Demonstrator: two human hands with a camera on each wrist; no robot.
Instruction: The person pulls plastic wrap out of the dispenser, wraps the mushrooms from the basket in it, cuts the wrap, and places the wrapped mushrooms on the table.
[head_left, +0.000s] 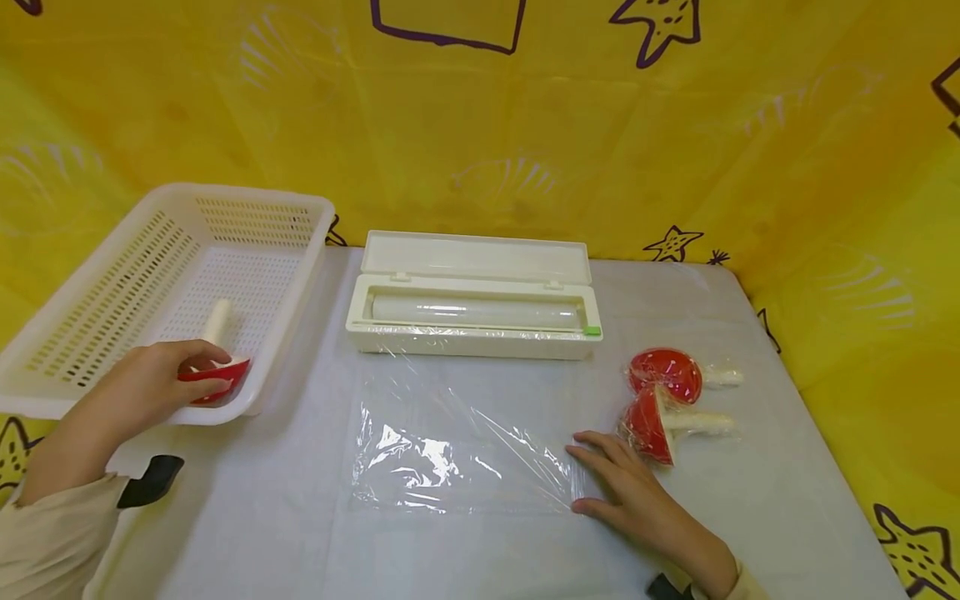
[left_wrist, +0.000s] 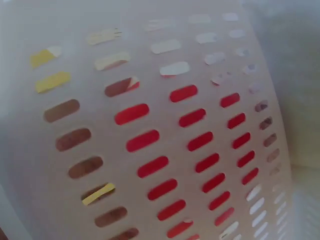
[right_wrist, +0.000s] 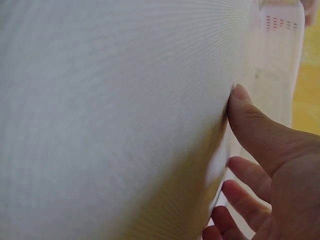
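Observation:
Inside the white slotted basket (head_left: 292, 308), my left hand (head_left: 142, 383) grips the red cap of a toy mushroom (head_left: 234, 379), its white stem pointing away from me. Red shows through the slots of the basket wall (left_wrist: 165, 150) in the left wrist view, where the hand itself is hidden. A sheet of clear plastic wrap (head_left: 450, 450) lies across the table, running from the wrap dispenser box (head_left: 472, 343). My right hand (head_left: 630, 487) rests at the sheet's right edge with fingers spread. In the right wrist view, its thumb and fingertips (right_wrist: 241, 94) touch down on the table surface.
Two wrapped toy mushrooms, one with its red cap (head_left: 667, 373) farther back and one nearer (head_left: 649, 425), lie just beyond my right hand. The dispenser's lid (head_left: 480, 257) stands raised, showing a wrap roll (head_left: 472, 312). Yellow patterned cloth (head_left: 480, 125) hangs behind the table.

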